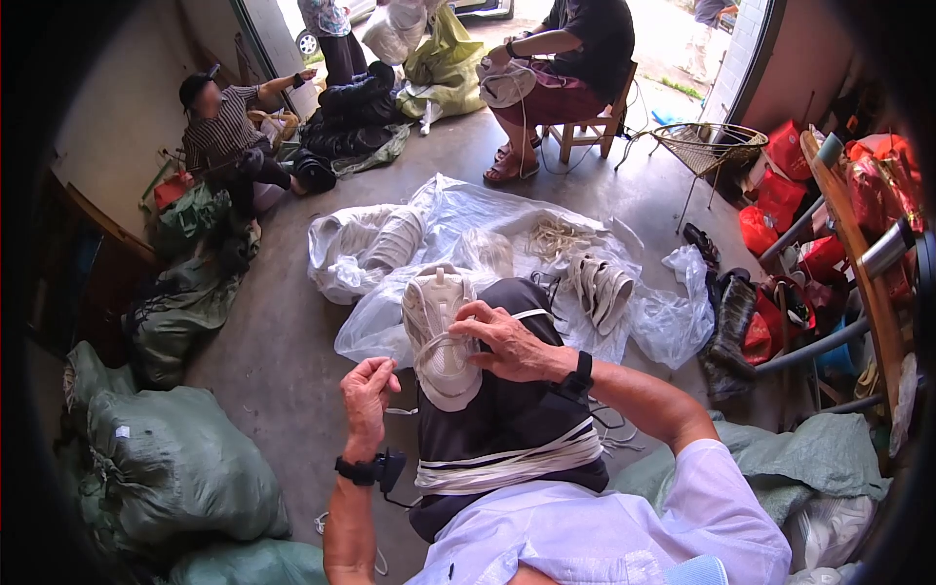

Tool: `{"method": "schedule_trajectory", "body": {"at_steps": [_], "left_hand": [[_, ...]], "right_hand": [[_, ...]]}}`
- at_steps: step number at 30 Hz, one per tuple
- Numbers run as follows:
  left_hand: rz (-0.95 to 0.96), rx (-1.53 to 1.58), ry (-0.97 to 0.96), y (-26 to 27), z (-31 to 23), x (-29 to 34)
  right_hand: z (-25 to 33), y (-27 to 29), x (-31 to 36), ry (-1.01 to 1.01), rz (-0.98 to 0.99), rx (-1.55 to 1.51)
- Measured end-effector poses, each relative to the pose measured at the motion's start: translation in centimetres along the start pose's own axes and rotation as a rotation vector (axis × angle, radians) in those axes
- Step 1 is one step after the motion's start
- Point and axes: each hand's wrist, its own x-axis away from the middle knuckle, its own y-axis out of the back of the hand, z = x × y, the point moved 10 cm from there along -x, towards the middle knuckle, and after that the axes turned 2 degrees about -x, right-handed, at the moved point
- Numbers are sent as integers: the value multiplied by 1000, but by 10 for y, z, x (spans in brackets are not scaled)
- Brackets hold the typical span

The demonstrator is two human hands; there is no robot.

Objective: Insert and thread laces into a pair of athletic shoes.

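A pale sneaker (444,336) rests across my dark-trousered thighs. My right hand (512,343) lies over its right side, fingers curled at a white shoelace (532,314), part of which shows beyond the knuckles. Left of the sneaker, my left hand (368,395) is raised in a pinch, thumb and forefinger together; whatever is between them is too small to make out. A short white lace piece (400,411) shows just beside that hand. A bundle of white laces (507,466) lies across my upper legs.
Clear plastic sheeting (444,210) ahead holds pale shoes (375,239), stacked shoe pieces (600,292) and loose laces (556,237). Green sacks (180,468) stand at left. A wire basket stand (707,146) and red bags (780,214) are at right. Other people sit near the doorway.
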Motion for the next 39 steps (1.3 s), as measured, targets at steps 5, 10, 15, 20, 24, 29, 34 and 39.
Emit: {"method": "schedule_trajectory", "body": {"at_steps": [5, 10, 15, 20, 24, 29, 34, 39], "left_hand": [[16, -43, -36, -12, 1, -7], [40, -72, 0, -18, 7, -12], [27, -163, -86, -22, 7, -18], [28, -189, -123, -24, 12, -21], [37, -260, -159, -27, 10, -20], [20, -239, -121, -28, 8, -17], [0, -307, -159, -25, 6, -20], [-5, -362, -237, -26, 2, -23]], "right_hand": [[0, 0, 0, 9, 4, 2], [-2, -2, 1, -14, 22, 7], [2, 0, 0, 29, -3, 6], [-2, -4, 0, -2, 31, 29], [3, -1, -1, 40, 5, 30], [2, -2, -1, -12, 43, 43], [15, 4, -4, 104, -25, 107], [14, -2, -7, 94, 42, 191]]}}
